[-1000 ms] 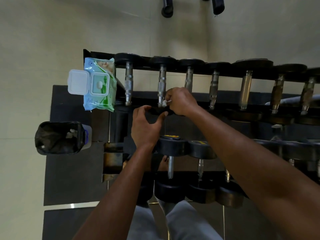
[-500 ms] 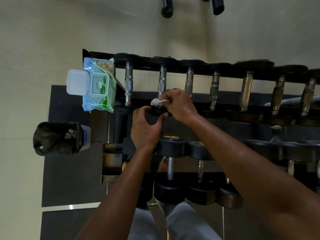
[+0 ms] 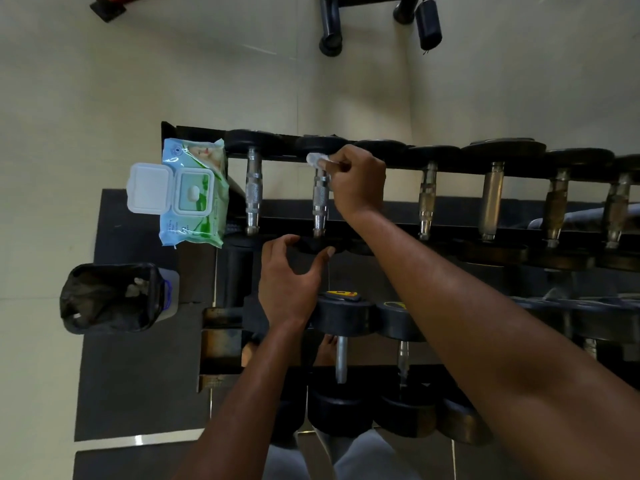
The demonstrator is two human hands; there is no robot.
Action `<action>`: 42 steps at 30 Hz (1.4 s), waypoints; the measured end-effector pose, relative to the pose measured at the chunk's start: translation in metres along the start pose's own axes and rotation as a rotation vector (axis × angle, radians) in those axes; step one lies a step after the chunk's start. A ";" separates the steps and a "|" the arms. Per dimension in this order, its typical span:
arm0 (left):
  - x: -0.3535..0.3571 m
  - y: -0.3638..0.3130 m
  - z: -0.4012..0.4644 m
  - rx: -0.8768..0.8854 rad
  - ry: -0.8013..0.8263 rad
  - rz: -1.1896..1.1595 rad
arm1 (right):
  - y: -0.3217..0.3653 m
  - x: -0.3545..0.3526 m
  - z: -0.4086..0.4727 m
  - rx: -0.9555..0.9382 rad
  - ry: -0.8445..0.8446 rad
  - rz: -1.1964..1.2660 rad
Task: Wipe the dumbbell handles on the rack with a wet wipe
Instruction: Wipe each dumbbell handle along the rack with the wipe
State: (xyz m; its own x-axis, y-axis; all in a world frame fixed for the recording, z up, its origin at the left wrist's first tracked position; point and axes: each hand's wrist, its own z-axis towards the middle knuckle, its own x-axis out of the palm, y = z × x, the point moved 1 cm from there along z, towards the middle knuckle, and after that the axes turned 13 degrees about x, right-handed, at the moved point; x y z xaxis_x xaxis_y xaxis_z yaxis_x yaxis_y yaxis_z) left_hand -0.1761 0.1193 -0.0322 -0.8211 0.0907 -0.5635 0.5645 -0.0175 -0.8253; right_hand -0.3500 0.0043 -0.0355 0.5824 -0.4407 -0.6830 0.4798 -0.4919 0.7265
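Several dumbbells lie side by side on the top tier of a black rack, steel handles pointing away from me. My right hand pinches a white wet wipe against the far end of the second dumbbell's handle, close to its far head. My left hand grips the near black head of that same dumbbell, thumb and fingers curled round it. The first dumbbell's handle stands bare just to the left.
A wet wipe pack with its lid flipped open lies on the rack's left end. A bin lined with a black bag stands on the floor at the left. More dumbbells fill the lower tier. Black equipment legs stand beyond the rack.
My right hand has slid the wipe along the second handle from its near end up to its far end. My left hand has kept its grip on the near head.
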 end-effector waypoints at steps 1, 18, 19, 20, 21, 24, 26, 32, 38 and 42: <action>0.000 0.000 0.000 -0.001 0.001 0.000 | 0.000 0.002 -0.002 0.018 0.003 0.009; -0.002 -0.003 0.002 -0.019 0.009 -0.038 | -0.004 -0.007 -0.002 0.820 0.450 0.649; -0.003 -0.004 0.002 -0.017 0.007 -0.035 | -0.005 -0.008 -0.001 0.841 0.472 0.695; -0.003 -0.004 0.002 -0.016 0.006 -0.031 | -0.005 -0.007 0.000 0.861 0.477 0.704; -0.003 -0.004 0.002 -0.013 0.006 -0.027 | -0.004 -0.007 0.001 0.881 0.472 0.696; -0.003 -0.004 0.002 -0.008 0.003 -0.030 | 0.004 -0.005 0.003 0.943 0.438 0.669; -0.003 -0.003 0.002 -0.007 0.004 -0.034 | 0.010 -0.006 0.003 0.975 0.425 0.645; -0.001 -0.002 0.002 -0.010 0.006 -0.065 | 0.004 -0.015 -0.014 1.008 0.452 0.408; 0.000 0.002 0.002 -0.003 0.001 -0.039 | -0.013 -0.017 -0.037 0.913 0.440 0.245; 0.000 0.000 0.001 -0.002 -0.010 -0.032 | -0.014 -0.019 -0.041 0.772 0.445 0.069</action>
State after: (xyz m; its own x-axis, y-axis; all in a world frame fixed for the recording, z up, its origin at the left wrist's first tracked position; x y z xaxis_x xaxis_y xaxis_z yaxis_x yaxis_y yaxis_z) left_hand -0.1761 0.1182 -0.0318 -0.8396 0.0812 -0.5371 0.5379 -0.0128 -0.8429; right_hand -0.3410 0.0507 -0.0297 0.8712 -0.2349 -0.4310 -0.0475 -0.9143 0.4022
